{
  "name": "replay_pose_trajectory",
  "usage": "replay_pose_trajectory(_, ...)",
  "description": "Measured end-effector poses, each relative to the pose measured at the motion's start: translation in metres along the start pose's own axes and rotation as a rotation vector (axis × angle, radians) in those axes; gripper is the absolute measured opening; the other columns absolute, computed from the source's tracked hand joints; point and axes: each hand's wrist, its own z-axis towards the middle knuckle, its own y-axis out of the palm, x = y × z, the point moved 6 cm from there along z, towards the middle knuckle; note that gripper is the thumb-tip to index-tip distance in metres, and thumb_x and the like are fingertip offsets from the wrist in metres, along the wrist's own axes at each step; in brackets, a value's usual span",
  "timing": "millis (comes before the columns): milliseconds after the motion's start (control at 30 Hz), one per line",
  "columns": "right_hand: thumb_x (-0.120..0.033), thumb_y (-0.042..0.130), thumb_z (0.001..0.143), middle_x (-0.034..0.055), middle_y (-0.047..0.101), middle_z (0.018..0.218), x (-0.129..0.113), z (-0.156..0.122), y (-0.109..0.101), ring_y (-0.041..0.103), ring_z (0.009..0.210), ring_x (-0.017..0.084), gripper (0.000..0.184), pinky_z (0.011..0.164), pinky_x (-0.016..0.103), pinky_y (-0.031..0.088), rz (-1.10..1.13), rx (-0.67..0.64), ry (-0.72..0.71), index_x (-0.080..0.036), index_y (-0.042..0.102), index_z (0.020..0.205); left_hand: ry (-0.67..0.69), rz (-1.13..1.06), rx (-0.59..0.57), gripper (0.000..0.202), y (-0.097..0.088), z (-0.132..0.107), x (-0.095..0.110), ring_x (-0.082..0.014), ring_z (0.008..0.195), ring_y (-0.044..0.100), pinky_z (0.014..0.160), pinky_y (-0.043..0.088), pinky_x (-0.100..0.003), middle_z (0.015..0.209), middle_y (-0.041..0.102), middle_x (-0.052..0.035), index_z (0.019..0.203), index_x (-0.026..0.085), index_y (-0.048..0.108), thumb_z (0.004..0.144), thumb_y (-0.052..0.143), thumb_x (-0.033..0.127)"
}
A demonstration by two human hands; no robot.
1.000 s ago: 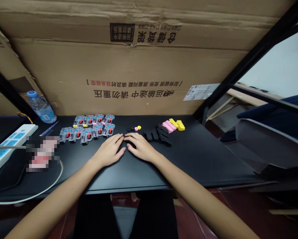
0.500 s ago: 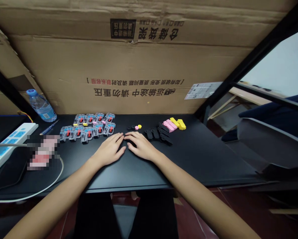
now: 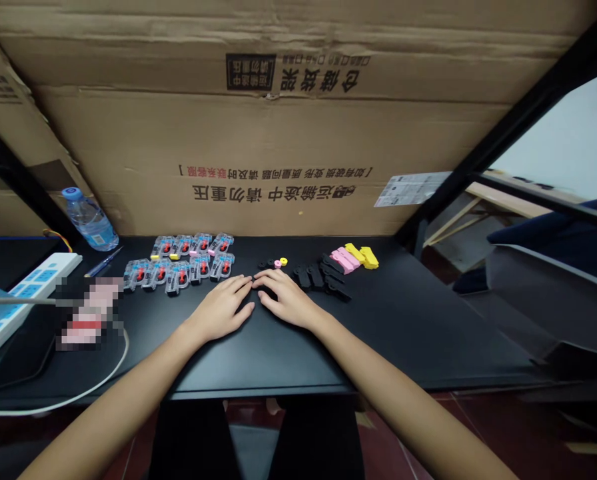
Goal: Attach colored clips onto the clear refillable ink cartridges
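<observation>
My left hand (image 3: 222,309) and my right hand (image 3: 287,298) lie flat on the black tabletop (image 3: 258,367), fingertips almost meeting, with nothing held in either. Ahead and to the left stand two rows of clear plastic cases (image 3: 178,276) with red and blue parts inside. Just beyond my fingertips sit small round rings, among them a yellow one (image 3: 283,261), a pink one (image 3: 277,264) and black ones (image 3: 262,263). To the right of my right hand lie several black plastic pieces (image 3: 314,275), with pink pieces (image 3: 345,260) and yellow pieces (image 3: 369,257) of like shape behind them.
A cardboard sheet (image 3: 278,140) walls off the back. On the left are a water bottle (image 3: 91,220), a screwdriver (image 3: 103,262), a white power strip (image 3: 33,287), a dark phone-like slab (image 3: 26,350) and a white cable (image 3: 113,373). A black metal frame (image 3: 503,127) rises at right.
The whole view has shifted slightly, so everything sits a little lower and further right. Both hands rest in the same place on the tabletop.
</observation>
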Motion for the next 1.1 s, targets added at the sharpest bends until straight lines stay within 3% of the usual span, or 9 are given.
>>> replay_pose_trajectory(100, -0.017, 0.059, 0.101, 0.0126, 0.072, 0.13, 0.0, 0.0, -0.001, 0.066, 0.125, 0.03, 0.021, 0.113, 0.053, 0.053, 0.006, 0.007, 0.012, -0.021, 0.071, 0.117, 0.042, -0.053, 0.062, 0.046, -0.01, 0.0, 0.004, -0.0304, 0.155, 0.05, 0.131, 0.042, -0.049, 0.155, 0.065, -0.0145, 0.149, 0.014, 0.063, 0.11, 0.05, 0.036)
replay_pose_trajectory(233, -0.016, 0.058, 0.101, 0.0119, 0.072, 0.128, 0.001, 0.0, 0.0, 0.066, 0.123, 0.03, 0.021, 0.111, 0.053, 0.054, 0.011, 0.005, 0.053, -0.022, 0.07, 0.117, 0.078, -0.039, 0.16, 0.04, -0.04, 0.012, 0.005, -0.0274, 0.149, 0.053, 0.131, 0.041, -0.048, 0.153, 0.065, -0.0105, 0.144, 0.019, 0.065, 0.109, 0.05, 0.032)
replay_pose_trajectory(400, -0.019, 0.059, 0.102, 0.0117, 0.071, 0.131, 0.0, 0.001, -0.001, 0.066, 0.128, 0.03, 0.019, 0.115, 0.056, 0.051, 0.014, 0.001, 0.061, -0.024, 0.071, 0.115, -0.116, 0.168, 0.11, 0.054, -0.069, 0.045, -0.029, -0.035, 0.147, 0.053, 0.124, 0.044, -0.055, 0.158, 0.061, -0.0161, 0.155, 0.015, 0.056, 0.105, 0.055, 0.035)
replay_pose_trajectory(500, -0.019, 0.058, 0.102, 0.0121, 0.071, 0.131, 0.001, 0.001, -0.002, 0.066, 0.127, 0.03, 0.019, 0.115, 0.056, 0.052, 0.012, 0.0, 0.062, -0.023, 0.071, 0.116, -0.197, 0.228, 0.068, 0.054, -0.065, 0.051, -0.049, -0.0366, 0.15, 0.05, 0.126, 0.041, -0.056, 0.158, 0.061, -0.0158, 0.156, 0.015, 0.056, 0.107, 0.052, 0.038)
replay_pose_trajectory(600, -0.02, 0.058, 0.103, 0.0124, 0.071, 0.132, 0.0, -0.001, -0.001, 0.066, 0.128, 0.029, 0.019, 0.115, 0.054, 0.052, 0.038, -0.001, 0.055, -0.023, 0.071, 0.116, -0.227, 0.226, 0.108, 0.055, -0.054, 0.044, -0.06, -0.0348, 0.154, 0.046, 0.129, 0.037, -0.054, 0.161, 0.059, -0.0129, 0.158, 0.017, 0.055, 0.11, 0.045, 0.041)
replay_pose_trajectory(767, -0.023, 0.056, 0.105, 0.0116, 0.072, 0.129, -0.006, -0.007, -0.01, 0.065, 0.129, 0.028, 0.019, 0.117, 0.053, 0.051, 0.089, 0.11, 0.034, -0.025, 0.069, 0.119, -0.152, 0.205, 0.063, 0.072, -0.039, 0.032, -0.066, -0.0373, 0.161, 0.037, 0.135, 0.022, -0.059, 0.171, 0.049, -0.0136, 0.165, 0.019, 0.048, 0.104, 0.052, 0.06)
replay_pose_trajectory(900, -0.026, 0.055, 0.105, 0.0106, 0.076, 0.122, 0.002, 0.006, -0.04, 0.067, 0.124, 0.03, 0.019, 0.113, 0.054, 0.053, 0.018, 0.254, 0.124, -0.027, 0.069, 0.118, -0.178, 0.177, 0.06, 0.077, -0.049, 0.03, -0.073, -0.0399, 0.16, 0.039, 0.132, 0.026, -0.063, 0.17, 0.05, -0.0143, 0.17, 0.021, 0.041, 0.102, 0.053, 0.055)
replay_pose_trajectory(1100, -0.028, 0.056, 0.1, 0.0088, 0.079, 0.119, 0.029, 0.053, -0.068, 0.072, 0.116, 0.03, 0.022, 0.107, 0.05, 0.055, -0.014, 0.267, 0.246, -0.024, 0.072, 0.115, -0.184, 0.136, -0.027, 0.085, -0.06, 0.024, -0.084, -0.0441, 0.162, 0.034, 0.133, 0.017, -0.069, 0.172, 0.048, -0.0123, 0.17, 0.024, 0.042, 0.092, 0.064, 0.05)
